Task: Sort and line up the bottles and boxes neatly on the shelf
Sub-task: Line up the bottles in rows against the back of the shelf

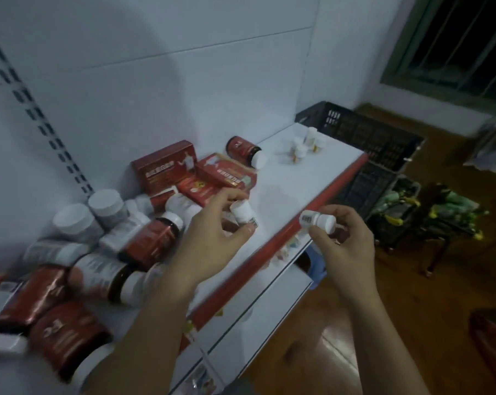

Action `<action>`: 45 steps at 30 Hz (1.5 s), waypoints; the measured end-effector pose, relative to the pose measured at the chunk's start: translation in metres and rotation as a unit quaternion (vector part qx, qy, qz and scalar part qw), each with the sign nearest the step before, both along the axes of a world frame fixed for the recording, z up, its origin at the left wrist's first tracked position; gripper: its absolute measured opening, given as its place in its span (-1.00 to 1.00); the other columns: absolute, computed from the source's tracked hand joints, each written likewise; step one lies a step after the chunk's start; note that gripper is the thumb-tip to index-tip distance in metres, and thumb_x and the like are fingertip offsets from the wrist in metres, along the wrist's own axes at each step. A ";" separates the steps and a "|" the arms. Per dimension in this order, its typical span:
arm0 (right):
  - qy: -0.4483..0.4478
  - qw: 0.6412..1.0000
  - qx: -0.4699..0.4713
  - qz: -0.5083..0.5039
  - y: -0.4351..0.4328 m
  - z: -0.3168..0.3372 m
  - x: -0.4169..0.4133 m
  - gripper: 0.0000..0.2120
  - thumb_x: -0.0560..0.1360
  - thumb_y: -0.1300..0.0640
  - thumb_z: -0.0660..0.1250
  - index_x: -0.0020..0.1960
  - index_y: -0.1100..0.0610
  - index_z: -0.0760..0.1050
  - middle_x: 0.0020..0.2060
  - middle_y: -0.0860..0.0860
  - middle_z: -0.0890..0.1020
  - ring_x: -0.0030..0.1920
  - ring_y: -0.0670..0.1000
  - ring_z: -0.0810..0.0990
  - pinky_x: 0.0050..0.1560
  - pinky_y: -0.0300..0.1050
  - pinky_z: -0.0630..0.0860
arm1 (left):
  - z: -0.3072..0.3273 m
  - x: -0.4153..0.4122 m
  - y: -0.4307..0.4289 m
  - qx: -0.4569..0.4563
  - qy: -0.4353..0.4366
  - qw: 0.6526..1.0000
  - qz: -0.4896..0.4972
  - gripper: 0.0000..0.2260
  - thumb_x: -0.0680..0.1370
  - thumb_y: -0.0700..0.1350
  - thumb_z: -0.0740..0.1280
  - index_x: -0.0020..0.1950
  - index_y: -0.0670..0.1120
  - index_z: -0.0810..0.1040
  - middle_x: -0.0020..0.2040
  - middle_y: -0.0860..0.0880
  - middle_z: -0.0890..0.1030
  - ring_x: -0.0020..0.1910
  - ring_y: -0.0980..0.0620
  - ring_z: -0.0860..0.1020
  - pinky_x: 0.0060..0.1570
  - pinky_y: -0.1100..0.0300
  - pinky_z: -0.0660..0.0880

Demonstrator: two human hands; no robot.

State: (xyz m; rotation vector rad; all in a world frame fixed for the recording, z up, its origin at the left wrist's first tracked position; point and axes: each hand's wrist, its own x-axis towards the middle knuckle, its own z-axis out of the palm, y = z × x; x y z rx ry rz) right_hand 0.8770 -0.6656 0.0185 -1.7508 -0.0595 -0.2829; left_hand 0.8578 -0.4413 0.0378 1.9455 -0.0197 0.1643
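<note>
At the left end of the white shelf point(284, 189), dark bottles with red labels point(150, 240) lay tumbled on their sides in a loose heap, mixed with white bottles. Two white-capped jars point(75, 220) stood behind them against the back panel. Just right of the heap, red boxes point(165, 166) were stacked unevenly: one stood upright at the back and the others leaned or lay flat in front of it. The left hand point(212, 238) reached over the heap, pinching a small white bottle point(243, 212) between thumb and fingertips, low over the shelf in front of the boxes; whether the bottle touched the surface was unclear. Behind it, near the back panel, a single red-labelled bottle point(244, 151) lay on its side with its white cap pointing toward the front. The right hand point(346, 243) gripped a second small white bottle point(318, 220), tilted sideways, in its curled fingers above the shelf's red front edge point(269, 253). Toward the far right end of the shelf, a few little white bottles point(305, 145) stood upright close together. Beyond that end sat a black crate point(363, 135).
</note>
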 end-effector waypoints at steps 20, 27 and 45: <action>0.042 0.977 -0.208 -0.025 -0.102 -0.031 0.268 -0.67 0.51 0.11 0.50 0.19 -0.11 0.48 0.04 -0.14 0.62 -0.11 -0.11 0.64 -0.12 -0.02 0.65 | -0.060 0.276 -0.120 0.204 0.004 0.978 0.048 -0.58 0.55 -0.10 0.38 0.34 0.11 0.32 0.06 0.00 0.57 -0.09 -0.04 0.57 -0.21 0.10 0.45; 0.033 0.967 -0.248 0.048 -0.098 -0.050 0.322 -0.66 0.55 0.18 0.45 0.25 -0.06 0.45 0.12 -0.09 0.61 -0.12 -0.14 0.55 -0.18 -0.32 0.47 | -0.077 0.292 -0.130 0.158 0.030 0.983 0.085 -0.52 0.54 -0.10 0.44 0.33 0.24 0.32 0.09 0.11 0.53 -0.09 0.13 0.59 -0.12 0.06 0.59; -0.233 0.788 -0.314 0.476 0.005 -0.007 0.362 -0.65 0.54 0.12 0.38 0.31 0.03 0.48 0.26 0.11 0.45 -0.03 0.13 0.56 -0.04 -0.08 0.51 | -0.007 0.204 -0.120 0.318 0.088 0.809 0.487 -0.91 0.54 -0.05 0.37 0.03 0.01 0.56 -0.11 0.10 0.55 -0.17 0.14 0.50 -0.10 0.17 0.45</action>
